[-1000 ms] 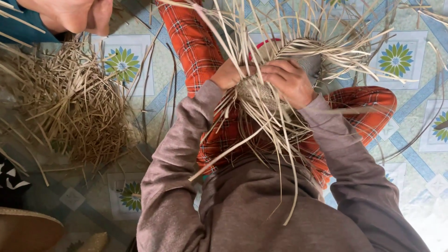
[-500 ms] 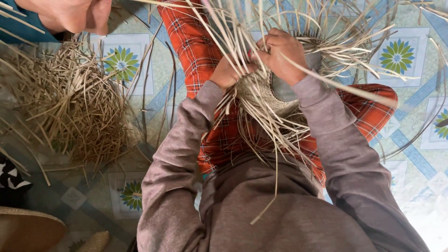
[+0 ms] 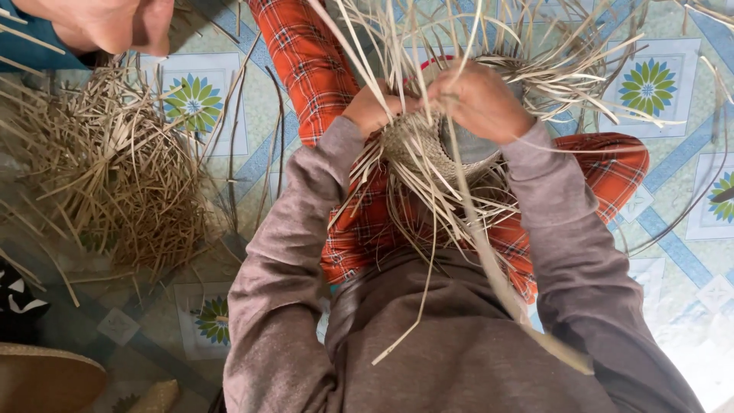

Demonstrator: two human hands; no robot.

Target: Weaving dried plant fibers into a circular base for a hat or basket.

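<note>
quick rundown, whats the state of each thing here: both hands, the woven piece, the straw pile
left hand: closed on the strips at the woven piece's edge
right hand: closed, gripping one long strip that trails toward the camera
woven piece: partly woven, loose strip ends sticking out all round, resting on the lap
straw pile: loose, tangled heap on the tiled floor
another person's hand: at the top left edge, above the pile
</note>
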